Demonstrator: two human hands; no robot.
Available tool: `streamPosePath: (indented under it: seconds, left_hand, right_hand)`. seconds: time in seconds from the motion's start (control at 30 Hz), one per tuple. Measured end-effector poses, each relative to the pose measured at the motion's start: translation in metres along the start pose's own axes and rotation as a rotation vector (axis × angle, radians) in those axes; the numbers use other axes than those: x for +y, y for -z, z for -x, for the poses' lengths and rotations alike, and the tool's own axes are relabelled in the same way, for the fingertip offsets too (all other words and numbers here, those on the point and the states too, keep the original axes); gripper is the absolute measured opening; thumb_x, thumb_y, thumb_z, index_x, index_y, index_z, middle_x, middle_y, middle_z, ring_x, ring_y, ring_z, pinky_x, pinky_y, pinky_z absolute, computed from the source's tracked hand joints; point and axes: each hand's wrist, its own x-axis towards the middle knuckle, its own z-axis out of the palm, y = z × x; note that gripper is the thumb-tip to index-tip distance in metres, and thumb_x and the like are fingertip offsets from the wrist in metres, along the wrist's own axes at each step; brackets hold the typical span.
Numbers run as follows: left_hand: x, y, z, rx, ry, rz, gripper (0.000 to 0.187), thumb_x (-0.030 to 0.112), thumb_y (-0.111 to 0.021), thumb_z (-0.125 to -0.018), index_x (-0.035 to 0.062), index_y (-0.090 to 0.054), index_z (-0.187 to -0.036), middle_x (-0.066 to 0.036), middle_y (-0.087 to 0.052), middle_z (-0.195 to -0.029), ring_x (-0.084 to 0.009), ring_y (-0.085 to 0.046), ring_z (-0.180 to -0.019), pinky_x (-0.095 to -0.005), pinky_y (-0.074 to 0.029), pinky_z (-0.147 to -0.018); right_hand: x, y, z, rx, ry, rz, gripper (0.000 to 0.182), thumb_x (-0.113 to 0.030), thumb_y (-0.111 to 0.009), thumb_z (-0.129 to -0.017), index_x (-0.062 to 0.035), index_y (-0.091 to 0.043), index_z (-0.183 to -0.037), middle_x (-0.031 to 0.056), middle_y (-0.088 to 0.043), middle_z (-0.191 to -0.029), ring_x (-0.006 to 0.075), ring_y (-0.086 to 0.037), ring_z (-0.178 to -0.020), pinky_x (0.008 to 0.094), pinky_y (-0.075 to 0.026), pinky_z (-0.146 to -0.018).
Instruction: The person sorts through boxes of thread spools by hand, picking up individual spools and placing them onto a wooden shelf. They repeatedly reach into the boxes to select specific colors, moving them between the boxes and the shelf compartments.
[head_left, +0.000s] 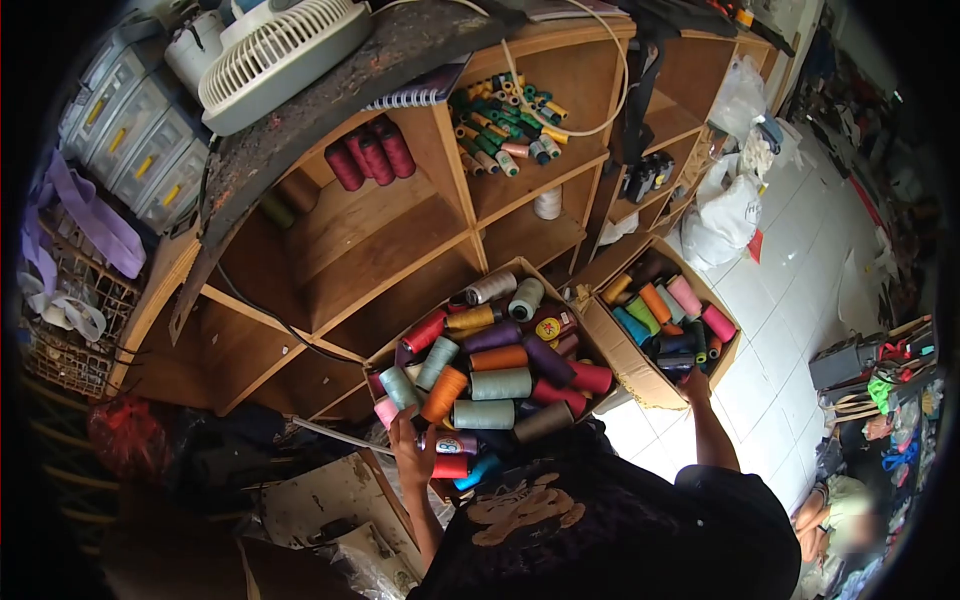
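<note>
My left hand [412, 452] is at the near left side of a large cardboard box [610, 372] heaped with thread cones. Its fingers are apart, close to an orange cone [444, 394] and a pale teal cone [398, 388]. A cone with a printed label [455, 444] lies just right of its thumb. My right hand [694, 386] is closed over the near edge of a smaller cardboard box [625, 352]; its fingertips are partly hidden. In that box are pink [684, 296], green [642, 315], orange and dark cones.
Wooden shelves [400, 262] stand ahead, with maroon cones [370, 155] and many small spools [508, 125]. A white fan [285, 62] rests on top. A cable [620, 90] hangs down. White bags [722, 215] lie on the tiled floor [775, 330]. Another person [840, 515] sits at lower right.
</note>
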Motion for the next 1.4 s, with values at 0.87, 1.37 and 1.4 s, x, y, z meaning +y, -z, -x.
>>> streamPosePath:
  seconds: [0.87, 1.37, 1.4]
  left_hand:
    - [0.000, -0.001, -0.004, -0.010, -0.026, -0.051, 0.047, 0.004, -0.072, -0.077, 0.0007, -0.055, -0.120, -0.018, -0.058, -0.114, -0.0359, -0.055, -0.105, -0.0443, -0.043, -0.091]
    - [0.124, -0.032, -0.035, -0.171, 0.413, 1.325, 0.037, 0.013, -0.059, -0.095, 0.0027, -0.044, -0.128, -0.012, -0.061, -0.117, -0.0186, -0.058, -0.110, -0.0324, -0.047, -0.092]
    - [0.130, -0.032, -0.041, -0.164, 0.467, 1.376, 0.036, 0.013, -0.059, -0.095, 0.0025, -0.044, -0.126, -0.011, -0.061, -0.115, -0.0179, -0.059, -0.108, -0.0315, -0.048, -0.091]
  right_hand:
    - [-0.102, 0.144, 0.106, 0.122, 0.285, -0.136, 0.029, -0.016, -0.059, -0.077, -0.0003, -0.053, -0.100, 0.0183, -0.066, -0.087, 0.0310, -0.067, -0.075, 0.0434, -0.053, -0.066]
    - [-0.273, 0.089, 0.256, -0.936, 1.127, -1.082, 0.024, -0.005, -0.063, -0.090, -0.0037, -0.047, -0.107, 0.0095, -0.061, -0.105, 0.0147, -0.063, -0.097, 0.0278, -0.054, -0.073]
    - [-0.278, 0.091, 0.262, -0.981, 1.094, -1.103, 0.024, -0.004, -0.064, -0.089, -0.0035, -0.047, -0.106, 0.0095, -0.061, -0.105, 0.0146, -0.063, -0.096, 0.0276, -0.054, -0.073]
